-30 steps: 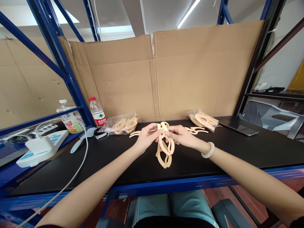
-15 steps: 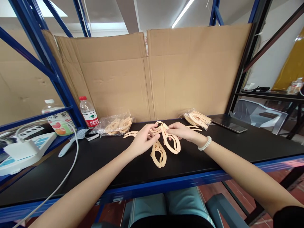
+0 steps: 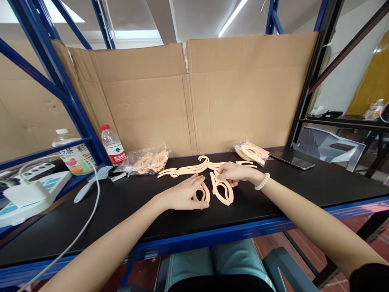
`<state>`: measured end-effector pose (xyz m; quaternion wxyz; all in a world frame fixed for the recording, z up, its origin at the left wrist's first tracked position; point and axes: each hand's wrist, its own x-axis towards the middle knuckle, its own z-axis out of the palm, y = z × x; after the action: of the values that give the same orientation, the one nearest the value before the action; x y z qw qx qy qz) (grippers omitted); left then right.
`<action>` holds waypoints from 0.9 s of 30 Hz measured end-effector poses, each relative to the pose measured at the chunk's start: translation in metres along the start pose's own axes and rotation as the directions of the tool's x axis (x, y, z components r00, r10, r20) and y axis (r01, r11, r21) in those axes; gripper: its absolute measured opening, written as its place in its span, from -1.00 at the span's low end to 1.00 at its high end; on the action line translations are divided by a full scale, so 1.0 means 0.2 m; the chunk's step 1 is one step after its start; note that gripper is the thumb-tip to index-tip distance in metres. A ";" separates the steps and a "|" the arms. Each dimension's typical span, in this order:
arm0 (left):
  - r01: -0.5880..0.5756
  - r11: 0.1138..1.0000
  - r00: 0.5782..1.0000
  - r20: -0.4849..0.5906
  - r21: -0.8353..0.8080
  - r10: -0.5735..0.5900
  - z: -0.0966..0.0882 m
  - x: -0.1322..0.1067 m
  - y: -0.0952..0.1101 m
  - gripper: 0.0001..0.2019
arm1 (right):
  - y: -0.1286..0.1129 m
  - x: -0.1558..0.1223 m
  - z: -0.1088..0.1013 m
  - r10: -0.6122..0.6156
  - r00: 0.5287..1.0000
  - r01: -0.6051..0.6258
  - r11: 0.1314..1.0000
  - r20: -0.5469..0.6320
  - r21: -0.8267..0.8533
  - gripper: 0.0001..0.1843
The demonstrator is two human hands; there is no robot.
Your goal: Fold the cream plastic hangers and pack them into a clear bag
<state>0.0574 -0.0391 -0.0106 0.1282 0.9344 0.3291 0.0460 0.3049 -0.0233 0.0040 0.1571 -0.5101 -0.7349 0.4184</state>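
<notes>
A beige folding clothes hanger (image 3: 191,169) lies unfolded on the table, its hook pointing up toward the back. In front of it are two folded hangers of the same kind. My left hand (image 3: 185,194) reaches over the left folded hanger (image 3: 207,193), fingers stretched out and thumb apart, covering much of it. Whether it grips that hanger is hard to see; it appears to rest against it. My right hand (image 3: 235,173) pinches the upper end of the right folded hanger (image 3: 227,200), whose looped end points toward me.
Bagged hangers (image 3: 148,161) lie at the back left, and another bag (image 3: 251,151) at the back right beside a phone (image 3: 292,159). At left stand a red-capped bottle (image 3: 113,147), a pale blue brush (image 3: 86,187) and a white cable (image 3: 97,194). Cardboard (image 3: 146,105) walls the back.
My left hand has come down toward me onto the left folded hanger. My right hand has lowered the right folded hanger a little toward me, uncovering the unfolded hanger behind.
</notes>
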 end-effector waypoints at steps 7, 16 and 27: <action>0.065 0.998 0.997 0.048 -0.028 -0.063 -0.01 0.01 -0.03 -0.03 | -0.02 -0.02 0.04 0.067 0.995 -0.071 0.996 -0.073 -0.062 -0.60; 0.010 0.999 0.999 0.034 0.038 -0.012 0.02 0.01 -0.02 0.01 | -0.01 -0.08 0.02 -0.377 0.853 0.507 0.760 0.360 -0.407 0.21; -0.018 1.000 0.999 0.028 0.012 0.017 0.03 0.02 -0.04 -0.03 | -0.03 -0.06 0.11 -0.316 0.927 0.376 0.798 0.204 -0.471 0.21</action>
<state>0.0575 -0.0317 -0.0176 0.1266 0.9386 0.3194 0.0318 0.2918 -0.0455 -0.0021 0.0504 -0.3653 -0.9066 0.2054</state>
